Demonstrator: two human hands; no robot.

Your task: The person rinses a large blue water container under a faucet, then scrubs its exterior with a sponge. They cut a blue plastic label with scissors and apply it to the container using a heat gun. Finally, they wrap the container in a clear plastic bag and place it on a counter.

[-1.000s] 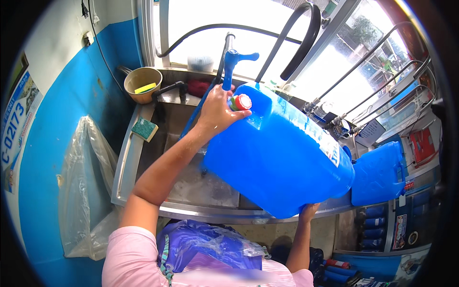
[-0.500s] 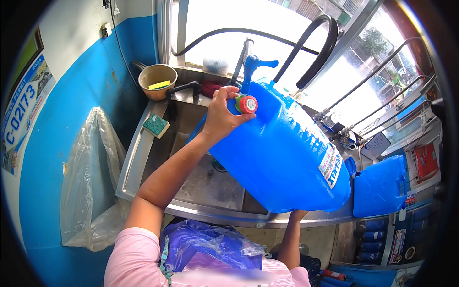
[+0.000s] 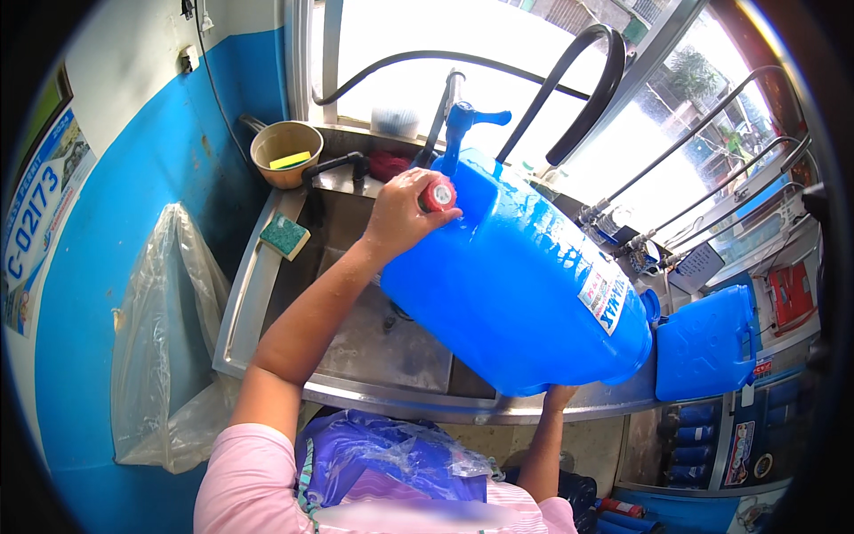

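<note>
A large blue plastic water container [image 3: 525,294], wet on its upper side, lies tilted across the steel sink [image 3: 391,356]. My left hand [image 3: 398,216] is closed, its fingers and thumb around the round red cap [image 3: 439,195] at the container's far left end. Close behind that cap stands a faucet with a blue lever [image 3: 459,129]. My right hand [image 3: 559,396] is at the container's near lower edge, holding it from below; its fingers are mostly hidden underneath.
A green and yellow sponge [image 3: 285,236] lies on the sink's left rim. Behind it stands a beige dipper [image 3: 286,153] with a yellow sponge inside. A smaller blue container [image 3: 705,345] stands at the right. Black hoses [image 3: 578,98] arch by the window; a clear plastic bag [image 3: 169,347] hangs left.
My left hand has turned the red cap and shifted slightly left with it; green beside the cap no longer shows. The container has moved slightly, and my right hand stays beneath it.
</note>
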